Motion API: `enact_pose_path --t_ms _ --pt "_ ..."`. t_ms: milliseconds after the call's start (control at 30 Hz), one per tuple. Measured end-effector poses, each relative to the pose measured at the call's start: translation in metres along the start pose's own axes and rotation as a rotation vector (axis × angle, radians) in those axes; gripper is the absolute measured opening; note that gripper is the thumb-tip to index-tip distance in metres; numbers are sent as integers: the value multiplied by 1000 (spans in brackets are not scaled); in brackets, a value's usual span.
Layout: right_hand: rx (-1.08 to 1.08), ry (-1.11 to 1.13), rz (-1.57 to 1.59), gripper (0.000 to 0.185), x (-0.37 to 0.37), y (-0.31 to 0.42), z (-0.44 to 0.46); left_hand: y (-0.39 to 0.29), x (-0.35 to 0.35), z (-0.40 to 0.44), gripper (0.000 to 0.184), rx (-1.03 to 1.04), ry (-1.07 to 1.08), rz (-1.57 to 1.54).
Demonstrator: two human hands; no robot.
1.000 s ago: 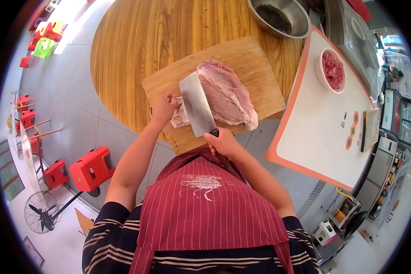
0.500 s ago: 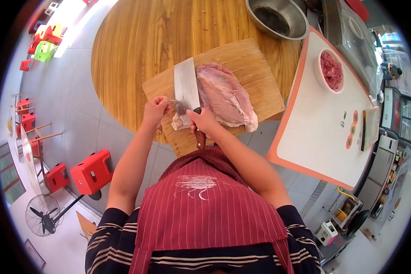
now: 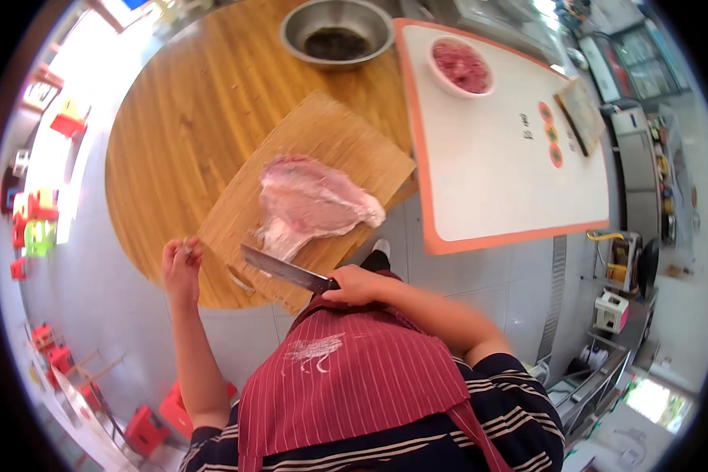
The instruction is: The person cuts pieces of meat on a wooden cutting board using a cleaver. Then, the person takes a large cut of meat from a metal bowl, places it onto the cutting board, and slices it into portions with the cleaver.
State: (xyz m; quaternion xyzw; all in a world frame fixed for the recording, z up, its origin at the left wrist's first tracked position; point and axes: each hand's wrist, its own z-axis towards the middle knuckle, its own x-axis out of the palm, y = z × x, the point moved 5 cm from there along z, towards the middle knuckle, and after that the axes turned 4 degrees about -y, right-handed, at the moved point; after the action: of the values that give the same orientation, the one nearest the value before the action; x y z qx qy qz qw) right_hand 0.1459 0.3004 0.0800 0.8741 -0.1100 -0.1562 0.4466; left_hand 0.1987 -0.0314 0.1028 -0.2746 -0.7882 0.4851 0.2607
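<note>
A slab of raw pinkish meat (image 3: 311, 200) with pale fatty edges lies on the wooden cutting board (image 3: 322, 126). The cleaver (image 3: 285, 271) is in my right hand (image 3: 355, 285), closed around its dark handle. Its blade is turned nearly edge-on, at the near side of the meat and pointing left. My left hand (image 3: 181, 269) is raised past the board's left corner, fingers curled together around a small scrap too blurred to identify. A thin pale strip (image 3: 240, 279) shows near the board's near-left edge.
The board rests on a round wooden table (image 3: 165, 149). A metal bowl (image 3: 291, 35) with something dark inside stands at the back. To the right, a white table with an orange edge (image 3: 495, 189) holds a bowl of chopped red meat (image 3: 460, 67) and a dark-edged block (image 3: 580, 116).
My left hand has moved away from the meat to the left. The cleaver has been pulled back and tipped from flat to nearly edge-on. The view has swung right.
</note>
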Motion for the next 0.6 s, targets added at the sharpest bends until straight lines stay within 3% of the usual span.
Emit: enact_pose_path --t_ms 100,200,400,533,600 --pt "-66 -249 -14 31 -12 -12 -15 -4 29 -7 20 32 64 11" --pt "-63 -347 -41 34 -25 -23 -46 6 73 -28 31 -15 144 9" --pt "-31 -619 -16 38 -22 -88 -161 53 167 -61 19 -159 510 12" --pt "155 -820 150 40 2 -158 -269 75 239 -111 21 -223 501 49" --pt "320 -892 243 41 22 -203 -320 95 272 -133 21 -304 630 81"
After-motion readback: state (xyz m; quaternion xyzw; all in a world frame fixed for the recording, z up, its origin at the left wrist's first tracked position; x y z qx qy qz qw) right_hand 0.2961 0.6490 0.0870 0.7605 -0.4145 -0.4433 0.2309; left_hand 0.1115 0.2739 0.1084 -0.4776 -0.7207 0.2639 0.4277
